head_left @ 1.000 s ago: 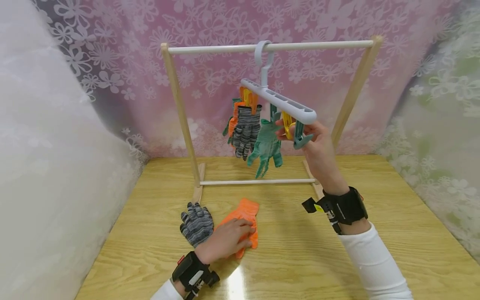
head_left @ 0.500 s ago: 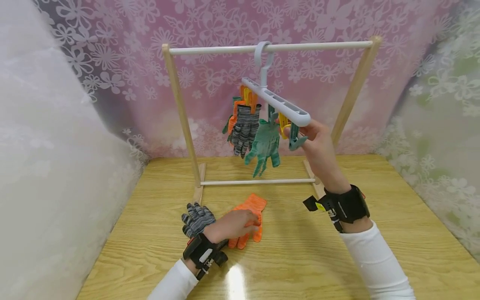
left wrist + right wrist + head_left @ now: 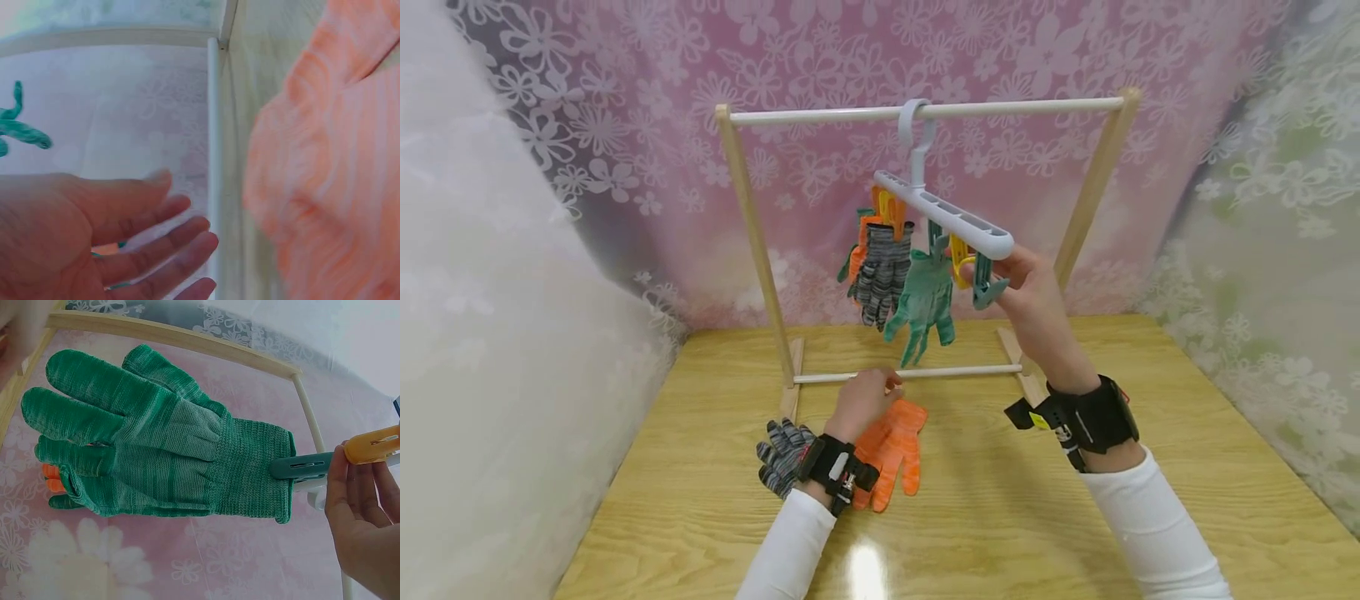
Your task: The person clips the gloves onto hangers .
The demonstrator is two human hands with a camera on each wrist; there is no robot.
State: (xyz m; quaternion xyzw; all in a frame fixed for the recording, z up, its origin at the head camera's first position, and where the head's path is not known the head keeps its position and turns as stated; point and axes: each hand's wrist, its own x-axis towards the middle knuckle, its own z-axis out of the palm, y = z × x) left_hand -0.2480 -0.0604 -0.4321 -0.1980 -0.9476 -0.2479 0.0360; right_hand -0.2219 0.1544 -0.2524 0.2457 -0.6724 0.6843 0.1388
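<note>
On the table lies an orange knit glove [image 3: 898,442], its fingers toward the near edge. My left hand [image 3: 863,400] hovers by its cuff end; in the left wrist view that hand [image 3: 119,244] has loosely extended fingers and holds nothing, with the orange glove [image 3: 331,162] beside it. My right hand [image 3: 1033,296] pinches a yellow clothespin [image 3: 959,258] under the grey hanger [image 3: 962,221]. Beside it, a teal clothespin [image 3: 300,466] grips the cuff of a hanging green glove [image 3: 162,444]. Another teal clothespin [image 3: 987,283] hangs at the hanger's near end.
A grey-black glove [image 3: 781,454] lies left of the orange one, partly behind my left wrist. A grey-black glove [image 3: 883,275] and others hang at the hanger's far end. The hanger hooks over the rack's white top bar [image 3: 1030,107]; a lower bar [image 3: 955,372] crosses behind the gloves.
My left hand has left the middle of the orange glove and moved forward past its cuff. The orange glove has shifted slightly right. My right hand stays at the yellow clothespin.
</note>
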